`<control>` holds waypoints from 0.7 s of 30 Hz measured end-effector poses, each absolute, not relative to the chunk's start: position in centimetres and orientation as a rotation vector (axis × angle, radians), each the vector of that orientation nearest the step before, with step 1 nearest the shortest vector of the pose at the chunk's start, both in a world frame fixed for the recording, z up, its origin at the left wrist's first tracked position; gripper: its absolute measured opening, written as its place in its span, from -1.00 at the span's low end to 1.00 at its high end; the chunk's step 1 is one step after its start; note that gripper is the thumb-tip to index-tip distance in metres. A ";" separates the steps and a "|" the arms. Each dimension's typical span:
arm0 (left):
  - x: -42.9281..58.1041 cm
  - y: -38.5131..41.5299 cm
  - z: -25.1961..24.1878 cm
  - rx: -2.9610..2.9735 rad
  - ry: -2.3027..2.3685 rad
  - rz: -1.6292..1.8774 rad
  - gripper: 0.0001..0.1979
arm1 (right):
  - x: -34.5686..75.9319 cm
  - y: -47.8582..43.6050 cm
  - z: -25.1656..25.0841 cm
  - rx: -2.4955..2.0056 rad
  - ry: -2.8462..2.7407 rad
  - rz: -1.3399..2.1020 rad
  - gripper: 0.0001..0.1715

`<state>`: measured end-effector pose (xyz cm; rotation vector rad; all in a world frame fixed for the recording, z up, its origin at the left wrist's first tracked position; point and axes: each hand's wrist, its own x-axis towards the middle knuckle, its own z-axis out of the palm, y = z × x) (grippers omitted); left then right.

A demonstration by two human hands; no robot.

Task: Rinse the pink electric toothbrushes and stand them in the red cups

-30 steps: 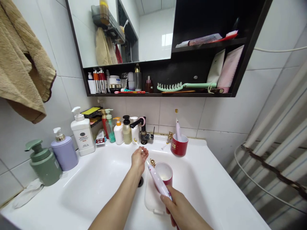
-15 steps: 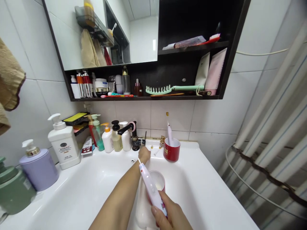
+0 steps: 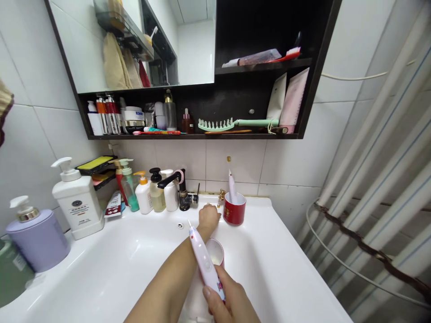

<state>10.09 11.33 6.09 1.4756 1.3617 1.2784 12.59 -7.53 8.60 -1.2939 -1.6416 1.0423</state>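
Hands: two, left hand (image 3: 208, 218) and right hand (image 3: 235, 301).
White-and-pink electric toothbrushes: two, held toothbrush (image 3: 204, 260) and standing toothbrush (image 3: 231, 186).
Red round cups with white insides: two, rear cup (image 3: 235, 214) and near cup (image 3: 216, 255).
Large pump dispensers: three, white square dispenser (image 3: 78, 206), lavender round dispenser (image 3: 37, 240), green dispenser (image 3: 10, 276) cut off at the edge.
Black metal tap (image 3: 180, 186): one.
Small pump bottles (image 3: 144, 198) beside it: five.
Mint-green plastic comb (image 3: 235, 122) on the dark shelf (image 3: 188, 136): one.
Flat pouches on the same shelf: two, white pouch (image 3: 276, 101) and pink pouch (image 3: 293, 98).
White ceramic basin (image 3: 117, 269): one.
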 end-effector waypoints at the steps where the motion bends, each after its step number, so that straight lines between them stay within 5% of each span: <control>1: 10.2 11.1 6.3 1.465 1.373 1.263 -0.76 | 12.6 -7.5 8.6 -1.292 -1.637 1.050 -0.56; 12: 3.6 6.3 8.2 1.044 1.337 1.133 -0.92 | 12.8 -7.3 8.3 -1.497 -1.615 1.040 -0.78; 21: -0.5 2.1 9.7 0.444 0.864 1.258 -0.94 | 11.3 -7.6 7.3 -1.605 -1.571 1.222 -0.72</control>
